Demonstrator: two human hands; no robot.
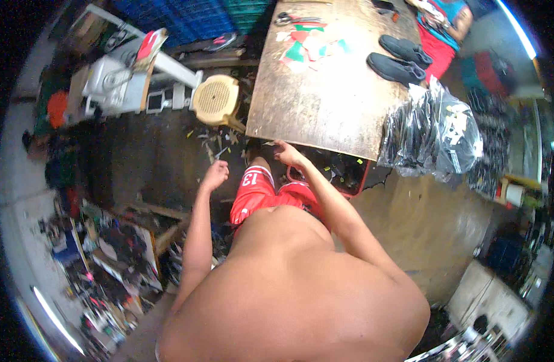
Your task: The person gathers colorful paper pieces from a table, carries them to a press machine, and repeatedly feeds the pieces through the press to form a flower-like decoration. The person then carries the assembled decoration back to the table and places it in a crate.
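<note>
My left hand (215,175) is closed, out to the left of my knee, with a thin grey pointed tool (220,154) sticking up from its fingers. The tool is too small and blurred to tell its kind. Just under the near edge of the wooden table (316,114) is my right hand (288,154), its thumb and fingers bent together. A small pale scrap (269,143) shows at those fingertips, and its kind is unclear. Below the table edge, beside my right wrist, a red-rimmed bin (356,192) holds dark pieces.
Dark shoes (397,67), scissors (284,19) and red, green and pale cut pieces (310,49) lie on the table. Plastic-wrapped dark goods (431,136) stand at its right. A cream stool (217,99) is at left, near a sewing machine (111,78). Another person (446,27) sits far right.
</note>
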